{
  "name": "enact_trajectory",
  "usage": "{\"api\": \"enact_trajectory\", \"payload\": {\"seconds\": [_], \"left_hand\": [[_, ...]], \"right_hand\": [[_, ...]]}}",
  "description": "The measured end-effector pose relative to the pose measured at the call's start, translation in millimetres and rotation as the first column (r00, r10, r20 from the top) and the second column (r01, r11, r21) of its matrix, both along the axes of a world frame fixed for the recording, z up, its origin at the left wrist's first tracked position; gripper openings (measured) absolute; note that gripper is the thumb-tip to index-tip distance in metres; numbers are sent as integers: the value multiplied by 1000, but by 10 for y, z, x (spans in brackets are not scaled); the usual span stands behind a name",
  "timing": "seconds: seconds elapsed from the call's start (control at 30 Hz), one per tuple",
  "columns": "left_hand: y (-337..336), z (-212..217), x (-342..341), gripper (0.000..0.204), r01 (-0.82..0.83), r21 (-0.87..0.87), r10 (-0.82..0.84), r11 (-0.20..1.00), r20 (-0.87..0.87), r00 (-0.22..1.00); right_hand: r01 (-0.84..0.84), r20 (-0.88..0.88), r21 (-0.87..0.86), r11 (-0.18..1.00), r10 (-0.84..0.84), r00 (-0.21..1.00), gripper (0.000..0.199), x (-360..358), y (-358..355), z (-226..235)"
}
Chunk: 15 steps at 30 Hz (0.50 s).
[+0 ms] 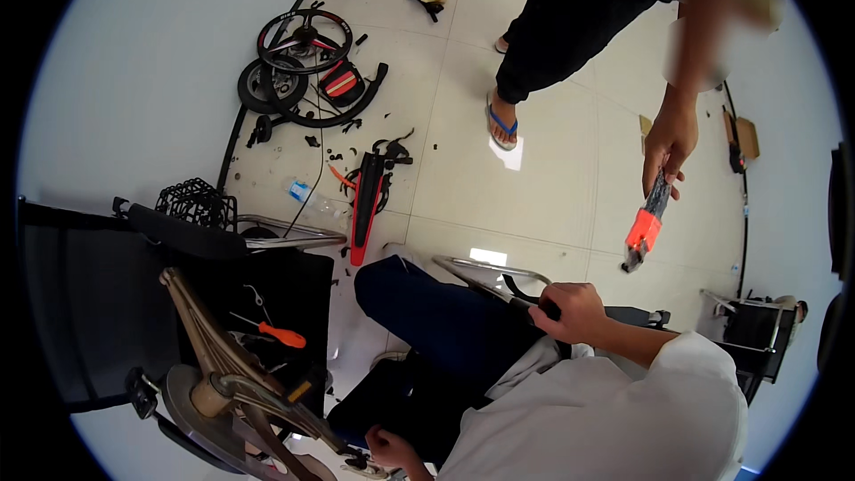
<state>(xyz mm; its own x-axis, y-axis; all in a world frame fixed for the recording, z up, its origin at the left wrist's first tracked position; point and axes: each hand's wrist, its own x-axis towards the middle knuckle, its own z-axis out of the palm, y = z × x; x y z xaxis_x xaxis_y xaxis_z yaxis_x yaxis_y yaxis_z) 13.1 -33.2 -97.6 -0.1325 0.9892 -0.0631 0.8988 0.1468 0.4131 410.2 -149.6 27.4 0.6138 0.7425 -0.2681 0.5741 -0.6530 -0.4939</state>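
Observation:
My right hand [573, 312] curls round the black armrest [550, 308] of the metal-framed chair under me. Low in the view, my left hand [388, 447] has bent fingers beside a tan bicycle frame [207, 338]; whatever lies in them is hidden. The frame leans over a black chair seat [298, 289], with a round grey disc [178, 401] and a black pedal [141, 392] at its lower left. On that seat are a screwdriver [283, 334] with an orange handle and a small bent metal tool [258, 300].
Another person's hand [670, 138] holds a narrow grey object [645, 227] with an orange-red middle. A steering-wheel-like rim [305, 40], a wheel [267, 87], a red-black mudguard [365, 209], a plastic bottle [312, 196] and a black basket [198, 205] lie about the tiled floor [445, 187].

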Motion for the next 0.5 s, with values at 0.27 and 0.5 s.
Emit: {"api": "enact_trajectory", "payload": {"seconds": [0.27,0.5], "left_hand": [[-10,133,175,19,2,-2,-2,1000,15,1000],[48,53,211,17,87,46,-90,995,67,994]], "right_hand": [[473,-613,239,848,-246,751,62,256,-770,121],[929,-979,194,315,-3,205,51,441,-580,666]]}}
